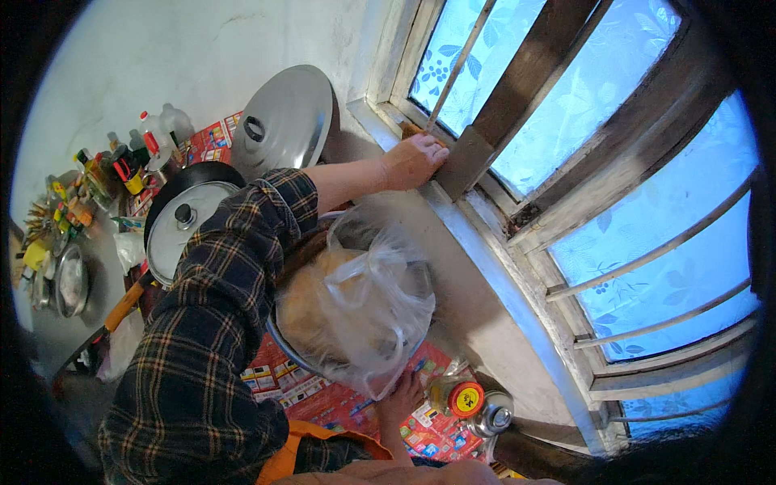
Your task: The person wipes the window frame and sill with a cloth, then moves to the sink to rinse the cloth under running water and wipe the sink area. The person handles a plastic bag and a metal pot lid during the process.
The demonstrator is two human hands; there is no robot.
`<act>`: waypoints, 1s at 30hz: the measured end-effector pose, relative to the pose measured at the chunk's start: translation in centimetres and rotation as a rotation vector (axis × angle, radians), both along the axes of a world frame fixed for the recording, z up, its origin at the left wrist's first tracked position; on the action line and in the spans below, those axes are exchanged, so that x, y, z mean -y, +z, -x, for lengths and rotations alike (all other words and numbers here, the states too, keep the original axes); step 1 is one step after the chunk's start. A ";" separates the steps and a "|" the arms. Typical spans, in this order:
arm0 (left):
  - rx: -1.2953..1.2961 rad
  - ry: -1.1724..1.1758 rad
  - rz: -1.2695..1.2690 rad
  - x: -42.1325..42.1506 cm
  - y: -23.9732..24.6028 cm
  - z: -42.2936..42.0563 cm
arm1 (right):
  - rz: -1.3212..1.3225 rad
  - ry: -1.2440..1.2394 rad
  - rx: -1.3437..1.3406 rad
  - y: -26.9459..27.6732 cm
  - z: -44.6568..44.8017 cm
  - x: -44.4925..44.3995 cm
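My left hand (417, 161), in a dark plaid sleeve, reaches across to the lower corner of the window frame. Its fingers close around a brown, rough-textured scrubber or brush (412, 130), mostly hidden by the hand, against the ledge by a bar. My right hand (405, 391) is low in the view, on or just above the red printed table cover (321, 400). It is beside a clear plastic bag (370, 291) that partly hides it. The bag covers a basin (291, 348) with something tan inside.
A large metal lid (285, 121) leans on the wall behind a lidded wok (188, 224). A red-capped jar (465, 399) and a metal-topped container (492, 415) stand near my right hand. Bottles (124, 167) crowd the left. Metal bars (648, 267) cross the window.
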State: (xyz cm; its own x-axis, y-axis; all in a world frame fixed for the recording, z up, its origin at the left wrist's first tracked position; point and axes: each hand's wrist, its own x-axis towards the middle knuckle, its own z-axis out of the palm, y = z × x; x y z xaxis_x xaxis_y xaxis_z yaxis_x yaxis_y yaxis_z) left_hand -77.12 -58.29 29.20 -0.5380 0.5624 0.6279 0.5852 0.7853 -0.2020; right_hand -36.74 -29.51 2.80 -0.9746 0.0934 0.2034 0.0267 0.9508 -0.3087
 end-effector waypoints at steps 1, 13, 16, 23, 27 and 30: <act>-0.015 -0.035 -0.009 -0.2 -0.4 0.4 | 0.009 -0.008 -0.015 0.0 0.0 0.0; -0.065 0.172 0.821 -1.9 3.1 3.1 | 0.032 0.003 -0.016 0.7 -0.2 -0.2; -0.066 0.208 0.746 -1.9 2.3 3.3 | -0.032 -0.041 0.034 1.2 -0.1 0.0; -0.173 -0.198 -0.028 2.0 -0.3 1.3 | 0.010 -0.050 0.065 0.3 0.2 -0.4; 0.146 0.015 -0.542 3.3 1.9 1.3 | -0.023 -0.042 0.056 1.1 0.4 -0.3; 0.015 0.282 -1.040 5.0 8.3 3.9 | -0.043 0.001 0.033 0.9 0.3 -0.3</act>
